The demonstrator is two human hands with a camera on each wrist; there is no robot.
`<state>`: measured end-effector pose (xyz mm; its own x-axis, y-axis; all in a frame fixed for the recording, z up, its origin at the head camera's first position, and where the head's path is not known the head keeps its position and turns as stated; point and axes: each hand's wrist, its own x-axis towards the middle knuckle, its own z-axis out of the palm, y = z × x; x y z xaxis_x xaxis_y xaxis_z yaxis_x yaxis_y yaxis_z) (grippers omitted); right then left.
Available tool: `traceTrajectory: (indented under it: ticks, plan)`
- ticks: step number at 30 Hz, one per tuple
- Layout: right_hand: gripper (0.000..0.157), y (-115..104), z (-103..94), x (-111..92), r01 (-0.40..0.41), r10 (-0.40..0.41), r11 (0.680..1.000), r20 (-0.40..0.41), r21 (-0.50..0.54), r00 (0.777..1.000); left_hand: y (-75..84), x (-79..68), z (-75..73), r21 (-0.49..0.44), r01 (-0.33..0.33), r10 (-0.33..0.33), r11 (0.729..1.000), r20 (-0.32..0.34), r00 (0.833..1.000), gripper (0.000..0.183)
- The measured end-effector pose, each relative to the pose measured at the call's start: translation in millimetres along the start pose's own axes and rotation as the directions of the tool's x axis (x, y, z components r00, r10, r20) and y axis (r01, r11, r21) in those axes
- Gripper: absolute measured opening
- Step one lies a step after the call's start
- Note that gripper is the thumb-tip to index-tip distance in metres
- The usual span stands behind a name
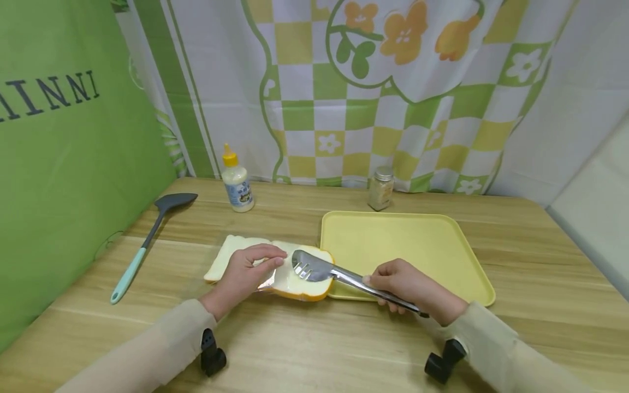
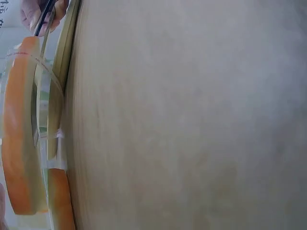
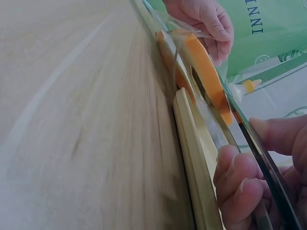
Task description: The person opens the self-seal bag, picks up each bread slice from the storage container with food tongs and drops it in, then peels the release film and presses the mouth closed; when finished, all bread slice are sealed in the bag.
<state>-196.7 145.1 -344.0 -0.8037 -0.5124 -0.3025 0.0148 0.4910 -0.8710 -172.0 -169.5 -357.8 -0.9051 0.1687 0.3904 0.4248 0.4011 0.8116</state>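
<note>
Two white slices of bread with orange-brown crusts lie side by side, wrapped partly in a clear plastic bag. My left hand is over the bread, thumb and forefinger close together at the bag's film. In my right hand I grip metal tongs by their arms. One slotted tong head lies on top of the right slice; the other goes underneath. From the right wrist, that slice stands raised above the lower bread, between the tong arms, with loose film around it.
Under the tongs, a yellow tray meets the bread's right end. Behind stand a squeeze bottle with a yellow cap and a small seasoning jar. A spatula with a mint handle lies at the left, beside a green cloth.
</note>
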Motion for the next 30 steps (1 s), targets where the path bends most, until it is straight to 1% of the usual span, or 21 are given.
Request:
traceTrajectory:
  ticks: [5,8,15,19,23,27,30]
  plan:
    - [0.031,-2.5,4.5,5.7,-0.008,0.007,1.000,0.005,0.016,1.000,1.3,-0.1,0.1,-0.007,0.012,-0.011,1.000,0.009,1.000,0.014]
    - [0.030,-3.4,6.8,9.8,-0.014,0.013,1.000,0.007,0.023,1.000,1.3,0.3,0.7,-0.013,0.006,-0.006,1.000,0.012,1.000,0.014]
    - [0.029,-8.2,7.9,19.6,-0.021,0.021,1.000,-0.006,0.009,1.000,1.5,0.8,1.6,-0.020,0.004,-0.003,1.000,0.025,1.000,0.015]
    - [0.029,-13.5,9.1,26.5,-0.023,0.022,0.999,0.011,0.029,1.000,2.5,1.7,2.5,-0.026,0.006,-0.006,1.000,0.012,1.000,0.013]
    - [0.029,-18.5,11.7,33.2,-0.010,0.009,1.000,0.020,0.004,1.000,2.3,2.8,3.8,-0.038,0.007,-0.007,0.999,0.002,1.000,0.012]
    - [0.030,-21.7,14.3,39.9,0.026,-0.025,0.999,0.029,-0.035,0.999,2.1,3.9,5.4,-0.074,0.013,-0.012,0.997,0.016,1.000,0.012]
    - [0.030,-23.7,17.1,44.9,0.043,-0.041,0.998,0.032,-0.045,0.999,2.1,4.8,7.1,-0.133,0.023,-0.018,0.991,0.035,0.999,0.013]
